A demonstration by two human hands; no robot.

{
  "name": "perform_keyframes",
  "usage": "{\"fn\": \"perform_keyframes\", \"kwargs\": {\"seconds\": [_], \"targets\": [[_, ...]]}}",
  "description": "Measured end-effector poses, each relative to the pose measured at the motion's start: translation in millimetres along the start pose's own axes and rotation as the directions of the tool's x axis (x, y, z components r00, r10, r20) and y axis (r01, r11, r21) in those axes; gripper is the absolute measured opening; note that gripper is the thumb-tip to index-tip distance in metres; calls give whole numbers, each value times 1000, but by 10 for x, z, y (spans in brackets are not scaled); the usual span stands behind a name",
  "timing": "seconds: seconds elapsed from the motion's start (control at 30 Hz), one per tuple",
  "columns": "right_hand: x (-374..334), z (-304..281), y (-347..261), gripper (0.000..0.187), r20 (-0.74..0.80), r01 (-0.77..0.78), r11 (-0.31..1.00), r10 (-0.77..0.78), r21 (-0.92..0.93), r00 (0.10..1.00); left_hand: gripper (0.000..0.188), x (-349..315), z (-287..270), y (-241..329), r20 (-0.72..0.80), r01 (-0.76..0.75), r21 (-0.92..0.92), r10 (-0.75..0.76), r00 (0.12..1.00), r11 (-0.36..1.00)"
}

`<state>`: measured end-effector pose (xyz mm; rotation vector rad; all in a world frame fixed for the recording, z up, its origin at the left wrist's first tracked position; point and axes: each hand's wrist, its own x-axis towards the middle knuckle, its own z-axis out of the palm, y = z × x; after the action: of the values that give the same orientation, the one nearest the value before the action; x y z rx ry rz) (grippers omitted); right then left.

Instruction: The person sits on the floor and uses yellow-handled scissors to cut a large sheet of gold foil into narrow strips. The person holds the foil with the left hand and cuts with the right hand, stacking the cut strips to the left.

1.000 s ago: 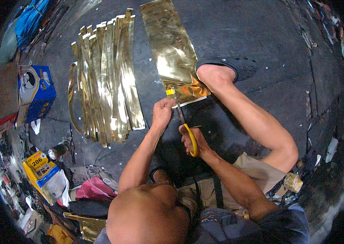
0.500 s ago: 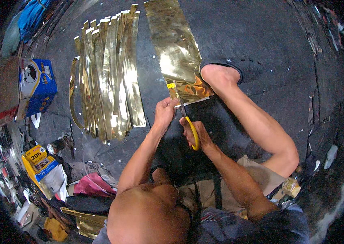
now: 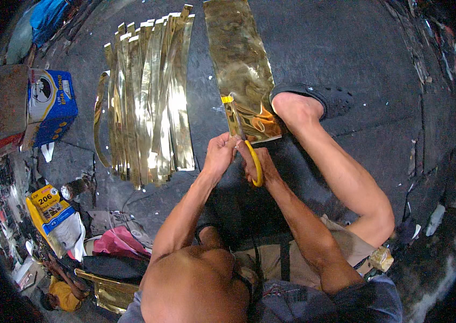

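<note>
A long gold metallic sheet lies on the dark floor ahead of me, its near end creased and shiny. My left hand pinches the sheet's near left corner, where a narrow strip runs along the edge. Yellow-handled scissors are gripped in my right hand, and their blades lie along the sheet beside that strip. A small yellow patch shows near the blade tips; I cannot tell what it is. Left of the sheet, several cut gold strips lie side by side in a loose row.
A bare leg in a dark clog stretches along the sheet's right side. At left stand a blue and white carton and a yellow package. Another gold sheet lies at lower left, near a person in yellow.
The scissors and my right hand have moved a little farther up along the sheet. My left hand still holds the corner. The person at lower left has shifted, with an arm now showing.
</note>
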<state>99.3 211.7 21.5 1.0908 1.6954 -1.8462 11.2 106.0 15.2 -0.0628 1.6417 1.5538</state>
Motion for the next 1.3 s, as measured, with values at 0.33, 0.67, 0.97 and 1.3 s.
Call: {"fn": "perform_keyframes", "kwargs": {"seconds": [0.33,0.67,0.97,1.3], "targets": [[504,-45,-287,74,20,373,898,-379,-234,925,21,-156,-30,291,71,78,17,-79,994,997],[767,-63,-657,66,13,555,761,-586,-336,810,23,-240,-6,406,26,37,25,-38,999,999],[760,-102,-1061,79,-51,203,950,-221,-238,974,26,-296,0,489,23,15,2,-15,1000,1000],[1342,-34,-1643,82,-45,311,935,-323,-167,945,25,-500,-80,724,38,33,17,-33,999,999]]}}
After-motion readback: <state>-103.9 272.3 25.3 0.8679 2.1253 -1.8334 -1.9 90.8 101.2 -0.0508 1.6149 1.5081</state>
